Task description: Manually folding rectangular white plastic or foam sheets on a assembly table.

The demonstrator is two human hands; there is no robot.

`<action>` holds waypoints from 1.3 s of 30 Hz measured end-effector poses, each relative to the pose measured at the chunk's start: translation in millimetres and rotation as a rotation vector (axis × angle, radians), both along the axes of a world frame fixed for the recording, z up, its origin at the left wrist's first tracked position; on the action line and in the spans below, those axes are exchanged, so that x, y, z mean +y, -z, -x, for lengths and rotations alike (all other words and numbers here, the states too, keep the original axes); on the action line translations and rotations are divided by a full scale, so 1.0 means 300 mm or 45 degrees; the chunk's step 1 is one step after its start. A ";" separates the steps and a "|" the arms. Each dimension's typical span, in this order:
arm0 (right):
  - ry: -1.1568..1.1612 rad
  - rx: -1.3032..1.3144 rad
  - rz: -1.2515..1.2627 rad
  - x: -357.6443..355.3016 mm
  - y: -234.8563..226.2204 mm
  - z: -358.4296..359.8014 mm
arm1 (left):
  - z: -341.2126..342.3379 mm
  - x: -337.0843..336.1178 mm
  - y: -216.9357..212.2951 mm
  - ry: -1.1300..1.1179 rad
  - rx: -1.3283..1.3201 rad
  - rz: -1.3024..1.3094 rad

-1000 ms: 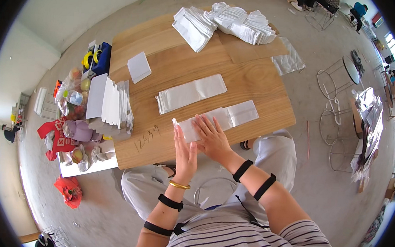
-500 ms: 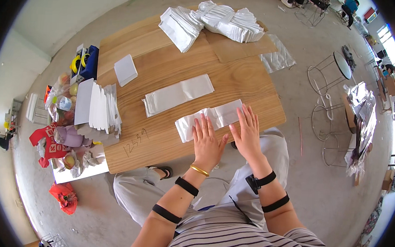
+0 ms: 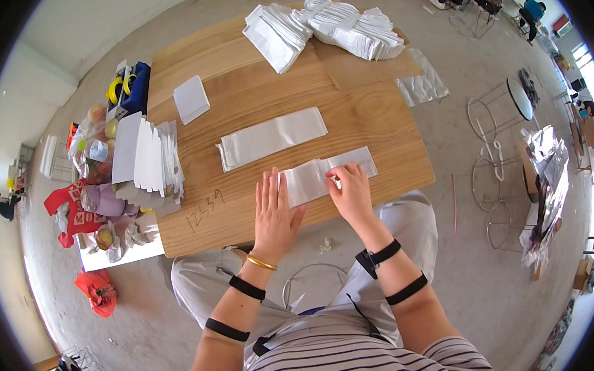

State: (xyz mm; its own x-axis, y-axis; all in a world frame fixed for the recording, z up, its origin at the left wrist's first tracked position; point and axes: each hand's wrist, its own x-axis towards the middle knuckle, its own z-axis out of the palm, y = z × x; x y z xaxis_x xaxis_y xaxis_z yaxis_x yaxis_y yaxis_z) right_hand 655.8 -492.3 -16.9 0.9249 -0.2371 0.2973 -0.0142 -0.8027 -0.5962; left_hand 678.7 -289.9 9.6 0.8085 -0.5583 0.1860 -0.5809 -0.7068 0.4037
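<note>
A flat, shiny white sleeve point(image 3: 305, 182) lies lengthwise at the table's near edge. My left hand point(image 3: 274, 215) rests on its left end, fingers stretched out flat. Over the sleeve's middle, where a fold or overlap shows, my right hand point(image 3: 351, 192) is curled, thumb and fingertips pinched together on the white material. Just beyond lies a small stack of similar white sleeves point(image 3: 272, 139), touched by neither hand. Whether the near piece is one layer or several, I cannot tell.
The wooden table point(image 3: 383, 116) carries bundled white sleeves point(image 3: 351, 27) at the far side and white cards point(image 3: 191, 100) at the left. A row of folded white sheets point(image 3: 150, 157) and a blue tape dispenser point(image 3: 138, 89) line the left edge. Wire-framed stools point(image 3: 518, 98) stand right.
My left hand has slid left to the sleeve's end, still flat. My right hand has moved left and down from lying flat, and its fingers have closed into a pinch at the sleeve's middle.
</note>
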 end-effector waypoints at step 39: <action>-0.329 -0.157 0.346 0.165 0.079 -0.049 | -0.010 0.064 0.194 0.230 -0.310 -0.255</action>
